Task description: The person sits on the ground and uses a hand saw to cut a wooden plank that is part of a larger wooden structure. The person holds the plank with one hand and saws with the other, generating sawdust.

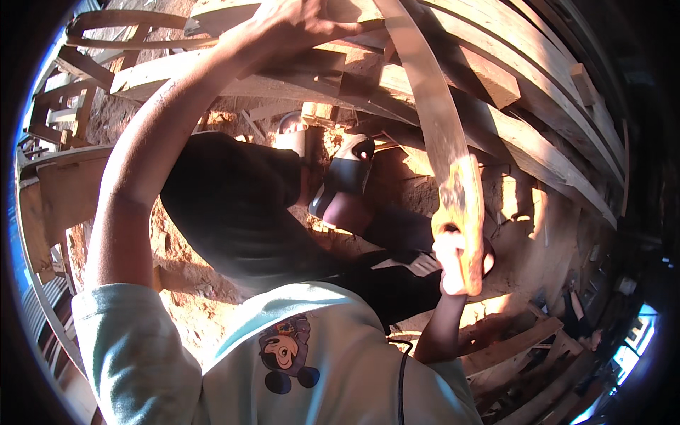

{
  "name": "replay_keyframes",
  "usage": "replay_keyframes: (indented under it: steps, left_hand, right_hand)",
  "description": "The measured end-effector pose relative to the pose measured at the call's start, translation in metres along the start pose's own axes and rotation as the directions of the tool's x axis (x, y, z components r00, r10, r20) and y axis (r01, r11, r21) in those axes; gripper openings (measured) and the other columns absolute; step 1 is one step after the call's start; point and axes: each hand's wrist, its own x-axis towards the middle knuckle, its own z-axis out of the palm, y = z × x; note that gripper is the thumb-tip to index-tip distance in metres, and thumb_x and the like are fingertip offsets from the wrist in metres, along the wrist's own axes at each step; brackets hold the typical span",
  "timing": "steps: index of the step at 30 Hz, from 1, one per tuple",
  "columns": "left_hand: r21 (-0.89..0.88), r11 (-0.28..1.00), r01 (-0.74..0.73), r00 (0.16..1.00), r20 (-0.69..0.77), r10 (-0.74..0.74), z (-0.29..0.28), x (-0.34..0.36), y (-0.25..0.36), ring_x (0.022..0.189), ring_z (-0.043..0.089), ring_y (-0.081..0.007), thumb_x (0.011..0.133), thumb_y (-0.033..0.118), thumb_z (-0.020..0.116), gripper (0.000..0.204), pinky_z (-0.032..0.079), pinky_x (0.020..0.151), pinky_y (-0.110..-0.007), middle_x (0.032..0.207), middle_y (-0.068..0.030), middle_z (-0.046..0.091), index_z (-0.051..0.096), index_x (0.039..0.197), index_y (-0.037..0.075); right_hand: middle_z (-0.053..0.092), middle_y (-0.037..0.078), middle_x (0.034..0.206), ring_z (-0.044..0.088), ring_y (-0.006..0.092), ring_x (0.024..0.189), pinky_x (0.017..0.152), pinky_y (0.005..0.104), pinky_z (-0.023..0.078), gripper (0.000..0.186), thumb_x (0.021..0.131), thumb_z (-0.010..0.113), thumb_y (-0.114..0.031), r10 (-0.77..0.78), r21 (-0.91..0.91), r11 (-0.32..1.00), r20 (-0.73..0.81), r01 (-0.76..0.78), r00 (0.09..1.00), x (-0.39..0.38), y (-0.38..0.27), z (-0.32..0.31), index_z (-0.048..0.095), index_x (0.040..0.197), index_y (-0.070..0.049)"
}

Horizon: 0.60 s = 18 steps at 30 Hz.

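- We reach our left hand (287, 25) up toward the top of the view, arm fully stretched, fingers closed over the edge of a pale rough-sawn wooden plank (234, 74) that runs across the upper part of the scene.
- We hold our right hand (453, 258) lower, at centre right, wrapped around the bottom end of a long, thin, curved wooden strip (435, 106).
- That strip rises from our right hand, bends leftward and leaves the view at the top edge, near our left hand; its lower part is lit bright orange by the sun, its upper part is in shade.
- The strip lies across a stack of long curved timber beams (538, 92) that sweep from the top centre down the right side.
- Below our arms we see our own light turquoise T-shirt with a dark cartoon print (287, 354) and a thin black cord (401, 375) hanging over it.
- Between our arms we see dark trousers (234, 212) and a dark shoe with a pale sole (347, 180) resting on reddish sandy ground (191, 297).
- At the left edge stand more pale wooden boards and frames (64, 177); loose planks (517, 347) lie at the lower right.
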Motion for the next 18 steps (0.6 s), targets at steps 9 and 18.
replay_keyframes:
  steps: [9,18]
  left_hand:
    - [0.021,0.996,-0.085,0.995,-0.047,0.086,0.0,-0.004,0.004,0.119,0.061,-0.0383,0.084,0.05,0.067,0.06,0.05,0.095,-0.051,0.133,-0.0313,0.058,0.054,0.14,0.032]
    - [0.425,0.811,-0.402,0.801,-0.267,0.536,0.012,-0.016,-0.011,0.109,0.069,-0.0366,0.085,0.039,0.07,0.048,0.058,0.086,-0.05,0.124,-0.0332,0.064,0.062,0.132,0.044]
  right_hand:
    - [0.055,0.01,0.1,0.053,0.0193,0.081,0.067,0.0265,0.049,0.04,0.079,0.081,-0.01,0.223,-0.246,0.953,0.175,-0.177,0.959,-0.008,0.058,0.023,0.055,0.109,-0.002]
    - [0.057,0.013,0.109,0.056,0.0197,0.085,0.076,0.0286,0.051,0.045,0.088,0.074,-0.015,-0.192,-0.712,0.67,0.107,0.21,0.976,-0.049,0.048,-0.012,0.054,0.124,0.003]
